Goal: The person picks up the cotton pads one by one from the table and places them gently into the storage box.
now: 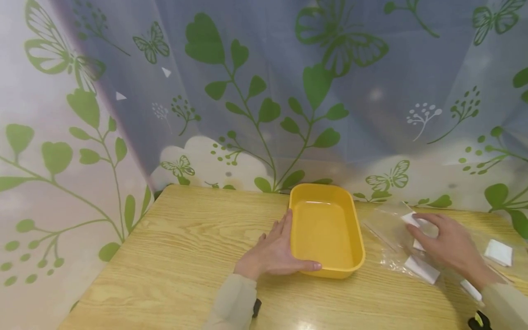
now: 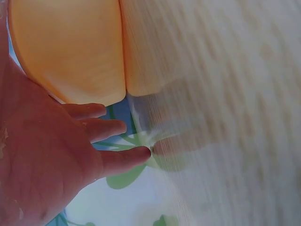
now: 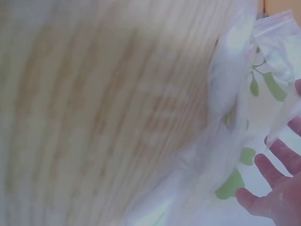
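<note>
Toward the back of the desk [image 1: 185,256], a yellow box [image 1: 326,229] stands with its open side up, its far end close to the back edge and the patterned curtain [image 1: 264,46]. The left hand [image 1: 272,256] lies against the box's left side, fingers straight and spread, thumb at the near rim. A wide stretch of wood runs from that hand to the desk's slanting left edge. Just right of the box, the right hand [image 1: 451,245] pinches a clear bag [image 1: 387,229] between thumb and fingers; white pieces [image 1: 498,252] lie around that hand, on both sides
</note>
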The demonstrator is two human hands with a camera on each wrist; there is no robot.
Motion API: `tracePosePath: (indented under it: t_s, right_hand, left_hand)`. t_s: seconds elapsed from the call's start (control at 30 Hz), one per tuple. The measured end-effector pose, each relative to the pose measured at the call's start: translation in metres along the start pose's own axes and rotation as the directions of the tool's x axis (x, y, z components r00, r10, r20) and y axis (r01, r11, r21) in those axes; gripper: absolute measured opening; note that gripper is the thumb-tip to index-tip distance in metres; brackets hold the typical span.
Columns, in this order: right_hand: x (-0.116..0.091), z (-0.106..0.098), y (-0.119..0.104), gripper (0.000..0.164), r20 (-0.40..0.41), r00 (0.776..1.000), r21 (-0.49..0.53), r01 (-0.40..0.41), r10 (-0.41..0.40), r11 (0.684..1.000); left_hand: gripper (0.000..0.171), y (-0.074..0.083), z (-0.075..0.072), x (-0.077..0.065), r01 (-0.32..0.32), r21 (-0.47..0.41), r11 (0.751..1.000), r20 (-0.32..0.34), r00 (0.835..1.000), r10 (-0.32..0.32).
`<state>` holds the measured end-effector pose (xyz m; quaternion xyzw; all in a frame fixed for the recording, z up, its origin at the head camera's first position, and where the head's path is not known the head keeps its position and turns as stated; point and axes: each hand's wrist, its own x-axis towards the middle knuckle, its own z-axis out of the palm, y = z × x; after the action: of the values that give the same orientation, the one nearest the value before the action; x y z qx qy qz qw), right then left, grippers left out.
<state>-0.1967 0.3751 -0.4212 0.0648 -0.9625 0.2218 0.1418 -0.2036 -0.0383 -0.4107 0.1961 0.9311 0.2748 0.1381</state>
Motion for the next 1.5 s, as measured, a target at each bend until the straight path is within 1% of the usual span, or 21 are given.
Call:
tracePosePath:
  t_s: [0.2,0.43,0.63,0.73,0.8,0.87,0.97,1.07,1.27,1.4,1.5]
  right_hand:
    - [-0.008,-0.007,-0.008,0.045,-0.046,0.999,0.031,0.005,-0.004,1.0]
    - [-0.014,-0.011,-0.017,0.041,-0.094,0.995,0.051,0.027,-0.022,0.998]
    - [-0.018,-0.012,-0.025,0.037,-0.154,0.987,0.081,0.059,-0.046,0.995]
    - [-0.019,-0.008,-0.028,0.033,-0.222,0.971,0.079,0.106,-0.087,0.991]
    - [-0.019,-0.005,-0.031,0.031,-0.28,0.951,0.076,0.158,-0.131,0.985]
    - [-0.018,-0.002,-0.034,0.032,-0.332,0.926,0.072,0.212,-0.177,0.975]
    - [-0.018,-0.001,-0.039,0.033,-0.368,0.905,0.095,0.265,-0.214,0.96]
    - [-0.017,0.0,-0.044,0.034,-0.372,0.902,0.118,0.281,-0.22,0.953]
    - [-0.016,-0.002,-0.051,0.036,-0.375,0.895,0.12,0.303,-0.239,0.945]
    - [-0.016,-0.007,-0.052,0.038,-0.389,0.886,0.143,0.328,-0.252,0.934]
    - [-0.016,-0.013,-0.054,0.039,-0.4,0.882,0.155,0.332,-0.248,0.93]
  left_hand:
    - [0.141,-0.001,0.0,0.0,0.005,-0.014,1.0,0.0,1.0,-0.005]
    - [0.141,-0.001,0.001,-0.001,0.013,-0.018,1.0,0.002,1.0,-0.013]
    - [0.141,-0.001,0.001,-0.002,0.022,-0.009,1.0,0.008,1.0,-0.021]
    - [0.141,0.0,0.0,-0.002,0.02,-0.005,1.0,0.005,1.0,-0.02]
    - [0.14,0.0,0.0,-0.002,0.018,-0.004,1.0,0.004,1.0,-0.018]
    - [0.14,0.0,0.0,-0.001,0.017,-0.002,1.0,0.003,1.0,-0.017]
    - [0.14,0.0,0.001,-0.001,0.014,-0.004,1.0,0.004,1.0,-0.014]
    - [0.14,-0.001,0.001,0.0,0.012,-0.003,1.0,0.002,1.0,-0.012]
    - [0.14,-0.001,0.0,0.0,0.007,-0.011,1.0,0.001,1.0,-0.007]
    - [0.14,0.0,0.0,0.0,0.005,-0.019,1.0,0.003,1.0,-0.005]
    - [0.14,0.0,0.0,-0.001,0.006,-0.02,1.0,0.003,1.0,-0.006]
